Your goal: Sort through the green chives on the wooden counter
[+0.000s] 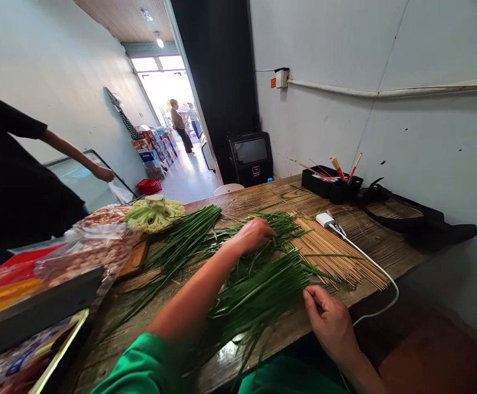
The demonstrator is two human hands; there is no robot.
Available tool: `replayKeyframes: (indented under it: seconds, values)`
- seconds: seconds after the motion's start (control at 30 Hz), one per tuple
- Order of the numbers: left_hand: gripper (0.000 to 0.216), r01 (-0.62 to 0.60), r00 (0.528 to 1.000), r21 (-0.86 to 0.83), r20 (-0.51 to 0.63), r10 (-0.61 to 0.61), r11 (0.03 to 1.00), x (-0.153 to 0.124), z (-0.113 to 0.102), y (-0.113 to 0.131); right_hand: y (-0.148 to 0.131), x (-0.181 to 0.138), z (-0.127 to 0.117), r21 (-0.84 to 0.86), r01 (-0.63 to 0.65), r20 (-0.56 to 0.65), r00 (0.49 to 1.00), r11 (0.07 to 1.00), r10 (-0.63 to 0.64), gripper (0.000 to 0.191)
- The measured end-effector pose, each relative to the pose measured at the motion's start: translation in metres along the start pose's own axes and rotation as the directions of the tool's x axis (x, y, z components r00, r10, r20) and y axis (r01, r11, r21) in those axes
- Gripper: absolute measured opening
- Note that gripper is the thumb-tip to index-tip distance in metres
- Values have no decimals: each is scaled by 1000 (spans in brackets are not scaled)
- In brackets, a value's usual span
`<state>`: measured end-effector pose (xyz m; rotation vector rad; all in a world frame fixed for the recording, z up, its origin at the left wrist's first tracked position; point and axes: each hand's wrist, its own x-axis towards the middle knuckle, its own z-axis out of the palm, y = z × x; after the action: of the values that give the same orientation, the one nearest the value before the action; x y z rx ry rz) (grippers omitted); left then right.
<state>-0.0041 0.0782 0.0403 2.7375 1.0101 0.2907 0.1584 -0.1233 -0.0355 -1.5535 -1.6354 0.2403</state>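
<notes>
Long green chives (258,284) lie in loose bundles across a wooden table (390,246). My left hand (254,234) reaches forward, fingers curled down into the far pile of chives (279,224). My right hand (329,320) sits at the near edge, fingers pinched on the tips of the nearest chive bundle. A spread of thin bamboo skewers (337,251) lies just right of the chives. Another chive bundle (184,241) lies to the left.
A white charger and cable (326,220) rest by the skewers. A black tray with chopsticks (332,183) and a black bag (419,219) stand by the wall. Cauliflower (155,212) and bagged food (94,246) sit left. A person in black (12,180) stands left; another stands far down the aisle.
</notes>
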Motion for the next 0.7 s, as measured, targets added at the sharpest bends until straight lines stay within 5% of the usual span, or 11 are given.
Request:
replayKeyframes:
  seconds: [0.1,0.2,0.3,0.4,0.57,0.7]
  values:
    - [19,-147,989,-25,25,148,989,7,5,-1,-2,1,-1,-3,9,-13,1000,1000,-9,26]
    - [15,-165,984,-159,-87,153,973,10,4,1,-3,1,-2,16,14,-27,1000,1000,-13,26]
    - [21,-109,974,-383,-224,22,917,5,-1,8,-3,0,-2,39,9,-25,1000,999,-8,25]
    - [22,-11,976,-517,-192,-103,856,-8,-4,17,-2,0,-2,45,12,-17,1000,999,-11,25]
    - [20,173,949,-566,-122,-290,806,-28,1,34,-4,1,-3,42,0,-17,1000,999,1,26]
    - [22,203,949,-527,-102,-298,825,-28,12,46,-5,1,-3,46,-7,-8,1000,999,8,25]
